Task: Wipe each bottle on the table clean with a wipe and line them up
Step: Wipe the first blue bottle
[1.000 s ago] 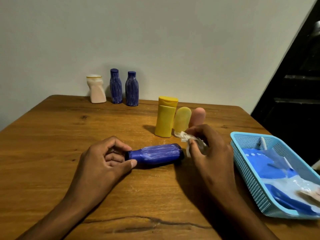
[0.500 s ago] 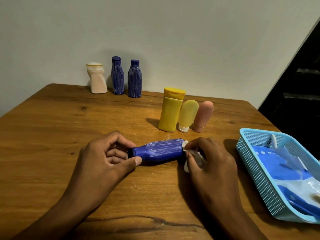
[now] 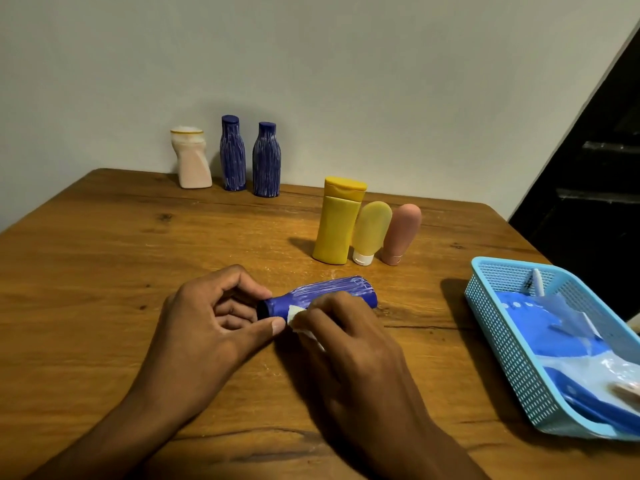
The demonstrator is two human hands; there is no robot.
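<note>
Right hand with wipe now at bottle neck, formerly base.

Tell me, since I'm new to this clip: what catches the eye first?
Front and centre, a streaked blue bottle lies on its side on the wooden table; the left hand holds its cap end while the right hand presses a white wipe to its neck. At right sits a light blue basket.

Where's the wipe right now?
In the head view, the wipe is pinched in the right hand against the neck of the lying blue bottle, beside the left hand.
</note>
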